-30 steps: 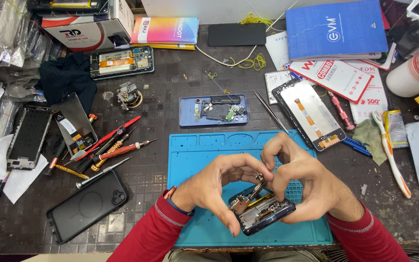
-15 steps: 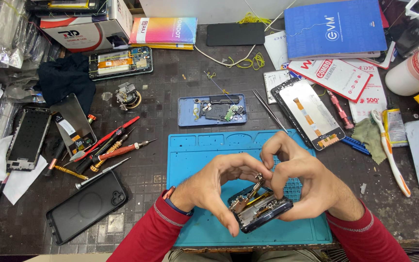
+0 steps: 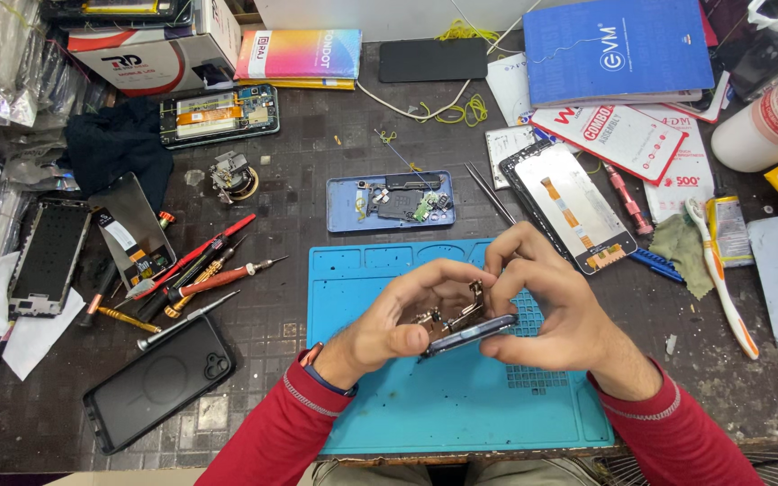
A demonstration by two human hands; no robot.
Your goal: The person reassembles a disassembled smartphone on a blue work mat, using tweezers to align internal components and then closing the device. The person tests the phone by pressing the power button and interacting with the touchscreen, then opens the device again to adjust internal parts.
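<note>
Opened dark phone (image 3: 466, 331), tilted, parts exposed, above blue mat (image 3: 389, 414)

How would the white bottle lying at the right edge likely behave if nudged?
The white bottle lies on its side and looks round, so it would probably roll. It looks like plastic, likely light unless full. It rests against papers, which might stop it.

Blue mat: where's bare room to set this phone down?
Free: the blue mat's near strip below both hands, and dark bench between the black phone case and mat. Crowded: screwdrivers at left, display panel and packets at right.
</note>
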